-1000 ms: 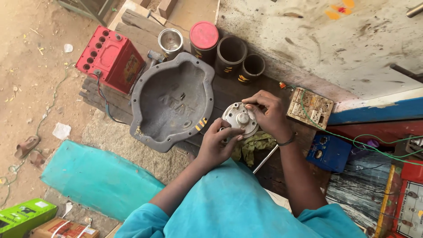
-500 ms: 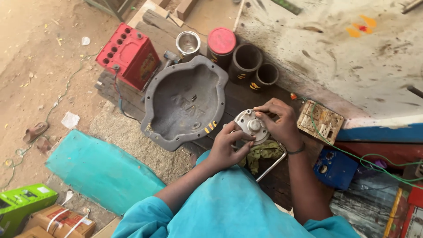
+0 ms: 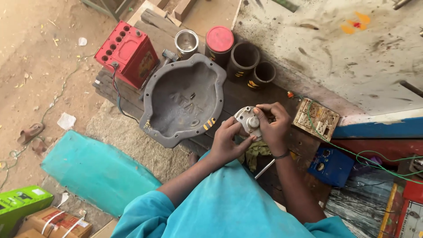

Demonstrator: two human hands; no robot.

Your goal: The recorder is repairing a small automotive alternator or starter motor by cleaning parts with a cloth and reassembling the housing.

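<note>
Both hands (image 3: pixel 251 132) on round metal part (image 3: pixel 246 121)

round part (image 3: pixel 247 122): pale matt metal, probably cast | cover (image 3: pixel 183 103): rough grey metal | battery case (image 3: pixel 128 53): glossy red plastic

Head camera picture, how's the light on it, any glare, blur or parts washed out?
Head view: daylight, sharp across the bench; the left hand and right hand on the small round metal part show no motion blur. The sandy ground at upper left is pale and somewhat washed out. A bright glint sits on the steel cup. The grey metal cover is shaded inside.
</note>
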